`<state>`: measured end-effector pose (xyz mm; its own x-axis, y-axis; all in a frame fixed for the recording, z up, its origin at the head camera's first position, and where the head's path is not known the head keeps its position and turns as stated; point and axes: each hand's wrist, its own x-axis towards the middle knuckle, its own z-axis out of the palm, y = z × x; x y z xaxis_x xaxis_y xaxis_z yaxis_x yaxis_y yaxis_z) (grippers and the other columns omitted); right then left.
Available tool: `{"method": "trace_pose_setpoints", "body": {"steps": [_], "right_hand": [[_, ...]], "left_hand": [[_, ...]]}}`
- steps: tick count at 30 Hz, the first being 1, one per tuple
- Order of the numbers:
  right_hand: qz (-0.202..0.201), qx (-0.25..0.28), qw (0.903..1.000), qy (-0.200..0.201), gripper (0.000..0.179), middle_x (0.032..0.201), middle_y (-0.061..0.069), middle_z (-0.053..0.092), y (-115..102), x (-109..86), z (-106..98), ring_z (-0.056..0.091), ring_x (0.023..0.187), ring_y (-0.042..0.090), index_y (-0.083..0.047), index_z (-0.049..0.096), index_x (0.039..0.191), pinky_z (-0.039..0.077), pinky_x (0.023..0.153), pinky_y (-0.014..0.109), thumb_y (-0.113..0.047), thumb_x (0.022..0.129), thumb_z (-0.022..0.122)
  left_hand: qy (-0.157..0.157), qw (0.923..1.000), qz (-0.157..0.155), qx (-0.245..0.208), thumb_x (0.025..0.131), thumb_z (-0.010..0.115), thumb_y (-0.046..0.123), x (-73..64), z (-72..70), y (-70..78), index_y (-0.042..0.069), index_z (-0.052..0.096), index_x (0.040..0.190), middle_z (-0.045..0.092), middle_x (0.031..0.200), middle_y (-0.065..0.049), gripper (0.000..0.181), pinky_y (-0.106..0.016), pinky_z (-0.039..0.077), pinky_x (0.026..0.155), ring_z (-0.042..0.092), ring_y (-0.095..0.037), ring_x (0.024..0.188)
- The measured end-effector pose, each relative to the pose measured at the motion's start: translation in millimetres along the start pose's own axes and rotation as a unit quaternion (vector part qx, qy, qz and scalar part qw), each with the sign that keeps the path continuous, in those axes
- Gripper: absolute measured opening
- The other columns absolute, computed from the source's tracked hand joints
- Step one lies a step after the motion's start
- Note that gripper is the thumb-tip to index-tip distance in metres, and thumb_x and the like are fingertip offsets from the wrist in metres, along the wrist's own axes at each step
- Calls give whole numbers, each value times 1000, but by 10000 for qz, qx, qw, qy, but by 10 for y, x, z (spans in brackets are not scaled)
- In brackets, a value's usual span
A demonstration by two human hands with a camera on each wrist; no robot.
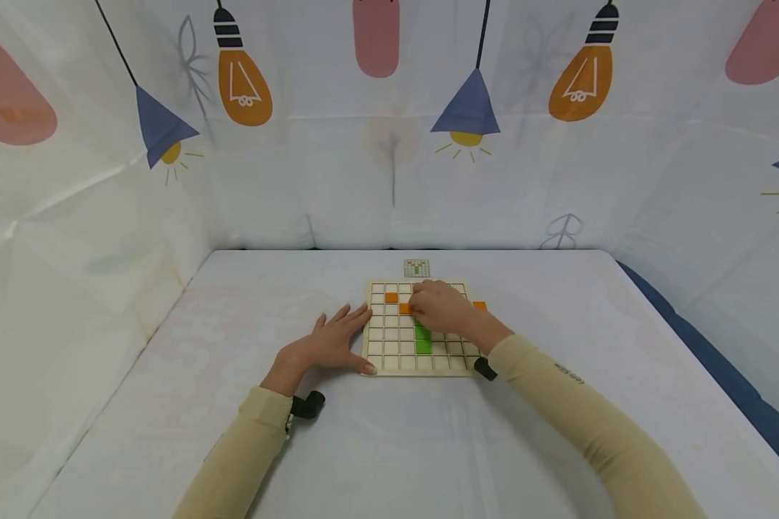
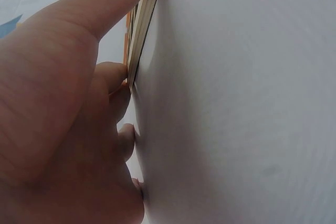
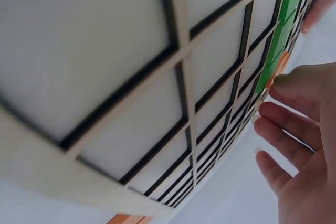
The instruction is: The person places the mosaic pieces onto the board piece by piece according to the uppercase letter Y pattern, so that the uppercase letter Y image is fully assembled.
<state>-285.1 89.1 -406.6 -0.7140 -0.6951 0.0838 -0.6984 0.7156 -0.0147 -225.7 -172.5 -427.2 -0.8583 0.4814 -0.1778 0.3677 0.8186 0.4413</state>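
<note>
A pale wooden grid board [image 1: 389, 346] lies on the white table. My left hand [image 1: 329, 340] is spread against its left edge, with straight fingers and the thumb at the near corner. Over the board's upper middle, my right hand [image 1: 444, 308] bends its fingers down and grips at an orange tile [image 1: 405, 308]; the fingertips are partly hidden. The right wrist view has the thumb at the end of this orange tile [image 3: 283, 64], beside a green strip [image 3: 283, 27]. That green strip [image 1: 423, 337] lies in a middle column. Another orange tile [image 1: 391, 297] sits up and to the left.
A small pattern card [image 1: 417, 268] lies just behind the board. Orange pieces [image 1: 480, 305] are beyond the board's right edge, partly hidden by the right wrist. White printed cloth [image 1: 337, 173] hangs behind the table. Each wrist wears a small black camera [image 1: 308, 405].
</note>
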Motion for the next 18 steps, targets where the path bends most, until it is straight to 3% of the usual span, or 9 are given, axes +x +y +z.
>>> {"method": "trace_pose_setpoints", "body": {"steps": [5,10,18], "right_hand": [[-41,303,9995,85,21,95,3,67,53,-65,-29,57,81,17,-11,77,104,50,80,34,-9,97,57],[139,578,9982,59,26,105,6,70,91,-118,-54,62,93,21,-8,74,111,53,86,36,-4,96,54],[344,508,9981,36,23,105,4,69,185,-186,-52,63,93,20,-10,73,113,54,86,37,-8,97,57]], "left_hand": [[-17,10000,-27,-38,73,79,64,5,6,3,20,16,161,10,169,2,116,-70,2,119,1,-33,157],[-25,10000,-37,-71,74,79,63,-6,-4,9,20,16,161,9,169,3,116,-69,1,119,0,-33,157],[-27,9999,-8,-111,74,80,62,-8,-11,-6,20,15,161,9,169,2,117,-70,0,119,0,-33,157]]}}
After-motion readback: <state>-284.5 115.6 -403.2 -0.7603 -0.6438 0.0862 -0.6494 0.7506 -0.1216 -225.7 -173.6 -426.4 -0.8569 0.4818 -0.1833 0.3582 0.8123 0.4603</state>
